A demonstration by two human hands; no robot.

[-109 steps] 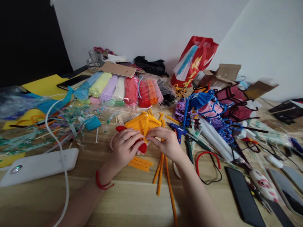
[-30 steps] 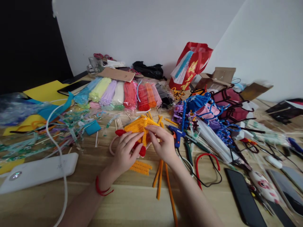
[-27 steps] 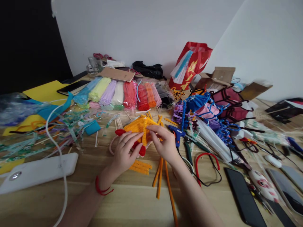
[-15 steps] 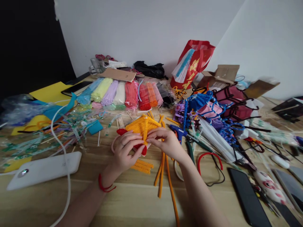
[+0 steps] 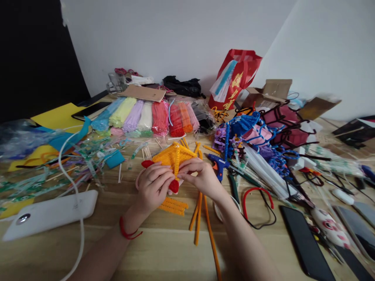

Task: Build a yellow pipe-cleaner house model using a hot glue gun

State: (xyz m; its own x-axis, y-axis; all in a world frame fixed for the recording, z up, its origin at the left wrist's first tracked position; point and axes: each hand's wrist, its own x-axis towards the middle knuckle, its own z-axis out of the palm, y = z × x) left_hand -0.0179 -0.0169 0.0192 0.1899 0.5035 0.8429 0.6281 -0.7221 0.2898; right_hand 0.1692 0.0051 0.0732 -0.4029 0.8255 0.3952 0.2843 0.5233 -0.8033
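Note:
An orange pipe-cleaner craft piece (image 5: 166, 155) with a raised ridge and red pointed tips is held between both hands over the wooden table. My left hand (image 5: 156, 181), with a red string bracelet at the wrist, grips its near left side. The fingers of my right hand (image 5: 200, 175) pinch its near right side by the ridge's lower end. Part of the piece is hidden behind the fingers. Loose orange pipe cleaners (image 5: 198, 218) trail below the right hand, and short orange lengths (image 5: 174, 206) lie just under the left.
Bundles of coloured pipe cleaners (image 5: 159, 117) line the back. A blue glue gun (image 5: 219, 166) and pliers (image 5: 233, 187) lie to the right, near a pile of blue and purple pieces (image 5: 246, 128). A black phone (image 5: 304, 242) is front right; a white power bank (image 5: 49, 214) with cable is left.
The view has shifted slightly, so everything sits a little further left. Both hands keep hold of the orange piece, and more of its red near tip shows between them.

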